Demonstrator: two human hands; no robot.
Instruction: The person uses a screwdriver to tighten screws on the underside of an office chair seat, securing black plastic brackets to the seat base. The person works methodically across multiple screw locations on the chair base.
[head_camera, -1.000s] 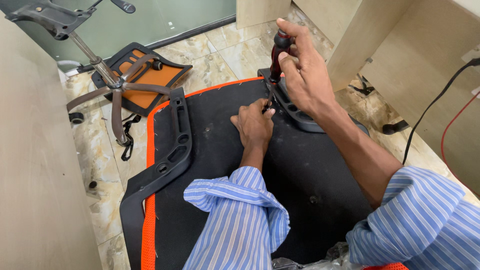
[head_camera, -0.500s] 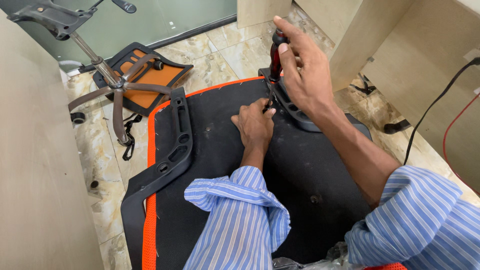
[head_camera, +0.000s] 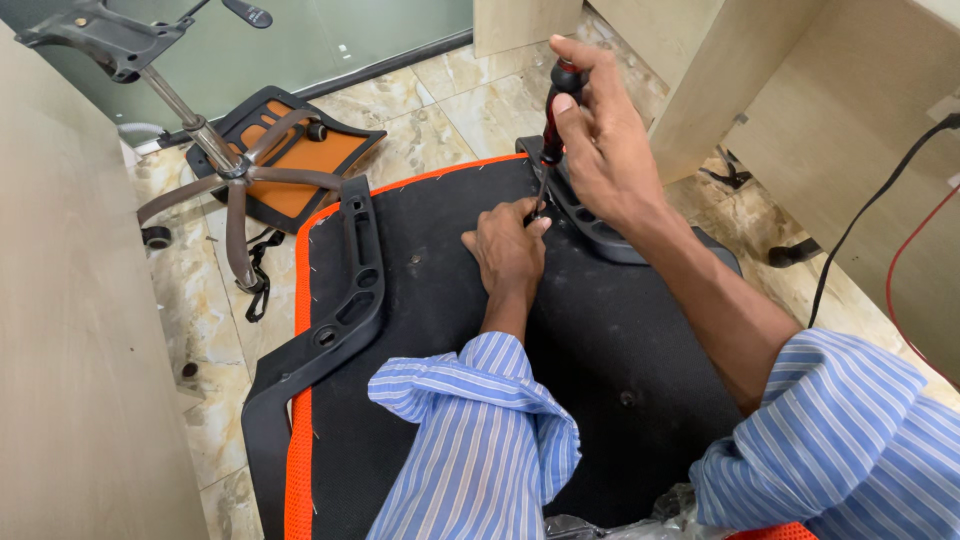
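An upturned office chair seat (head_camera: 420, 260), black underneath with an orange mesh edge, lies in front of me. My right hand (head_camera: 600, 140) grips a red and black screwdriver (head_camera: 556, 110) held upright, its tip down by the black armrest bracket (head_camera: 590, 225) on the seat's right side. My left hand (head_camera: 508, 250) rests on the seat with its fingertips pinched around the screwdriver's shaft near the tip. A second black armrest bracket (head_camera: 345, 300) lies along the seat's left edge.
A chair base with gas cylinder and castors (head_camera: 215, 165) lies tipped on the tiled floor at the upper left, over an orange and black chair back (head_camera: 300, 160). Wooden panels stand at left and right. Black and red cables (head_camera: 880, 230) hang at right.
My right hand has turned slightly on the screwdriver handle, with the fingers shifting their grip. My left hand stays at the tip.
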